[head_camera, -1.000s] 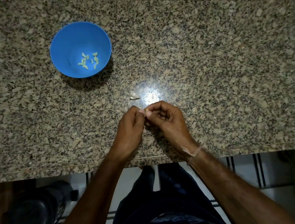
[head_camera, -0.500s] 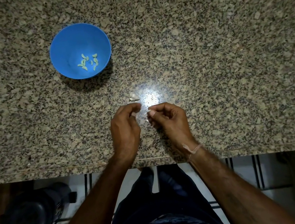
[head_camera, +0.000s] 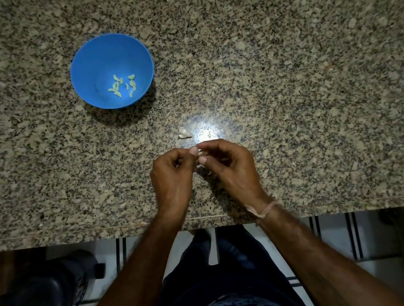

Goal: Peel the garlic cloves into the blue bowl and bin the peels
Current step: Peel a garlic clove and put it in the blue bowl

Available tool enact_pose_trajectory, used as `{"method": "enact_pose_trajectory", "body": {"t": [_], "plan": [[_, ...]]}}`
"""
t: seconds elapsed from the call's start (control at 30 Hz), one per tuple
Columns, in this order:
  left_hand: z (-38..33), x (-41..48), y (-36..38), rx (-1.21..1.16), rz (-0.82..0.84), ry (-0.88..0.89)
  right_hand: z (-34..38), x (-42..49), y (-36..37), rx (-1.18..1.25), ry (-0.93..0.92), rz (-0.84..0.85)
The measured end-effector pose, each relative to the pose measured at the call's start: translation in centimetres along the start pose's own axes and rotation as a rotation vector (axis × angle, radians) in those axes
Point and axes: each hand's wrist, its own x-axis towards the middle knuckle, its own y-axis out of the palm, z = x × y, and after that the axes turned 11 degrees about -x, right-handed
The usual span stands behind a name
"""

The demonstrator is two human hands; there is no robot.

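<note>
Half a second ago my feed showed the hands parted with a gap of counter between them. Now they have closed up again, and the left hand (head_camera: 173, 176) and right hand (head_camera: 233, 168) meet at the fingertips. Both are curled, thumb and forefinger of each pinching one small pale garlic clove (head_camera: 200, 153) between them. I cannot tell how much skin is left on it. The blue bowl (head_camera: 83, 58) and the loose clove (head_camera: 184, 133) lie where they did before.

The hands work near the middle of the granite counter (head_camera: 303, 86), a little in from its near edge, which runs straight across below the wrists. The loose clove sits just beyond the fingertips, beside a bright glare spot on the stone. The bowl stands well apart, to the far left. To the right of the hands the counter runs open to the frame edge, and there is open stone to the left between the hands and the bowl.

By my count:
- one bowl
- one clove in the fingers
- one clove loose on the counter
- about eight peeled cloves (head_camera: 130, 77) clustered in the bowl's bottom, though they overlap too much for a sure number

A thread band (head_camera: 263, 210) circles the right wrist. A dark round object (head_camera: 44, 291) stands on the floor at near left.
</note>
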Motion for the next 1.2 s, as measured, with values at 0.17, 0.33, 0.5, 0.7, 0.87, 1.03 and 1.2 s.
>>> {"method": "enact_pose_trajectory", "body": {"t": [0.17, 0.33, 0.5, 0.7, 0.87, 1.03, 1.2], "plan": [[0.1, -0.3, 0.0, 0.044, 0.001, 0.007, 0.0, 0.3, 0.4, 0.053, 0.069, -0.035], [0.3, -0.7, -0.3, 0.099, 0.052, 0.141, -0.4, 0.1, 0.6, 0.25, 0.177, 0.012], [1.2, -0.2, -1.5, 0.298, -0.053, 0.224, -0.3, 0.0, -0.3, 0.05, 0.138, -0.028], [3.0, 0.8, -4.8, 0.344, -0.172, 0.239, -1.1, -1.3, -1.9, -0.53, -0.107, -0.067], [3.3, -1.9, -3.3, 0.36, -0.035, 0.312, -1.5, -3.1, -1.1, -0.699, -0.123, -0.05], [4.4, -2.3, -0.4, 0.396, 0.108, 0.312, -0.3, -1.0, 0.8, -0.639, -0.146, -0.044], [4.0, -1.6, 1.5, 0.47, 0.049, 0.357, -0.8, 0.2, -1.8, -0.549, -0.164, -0.036]]}}
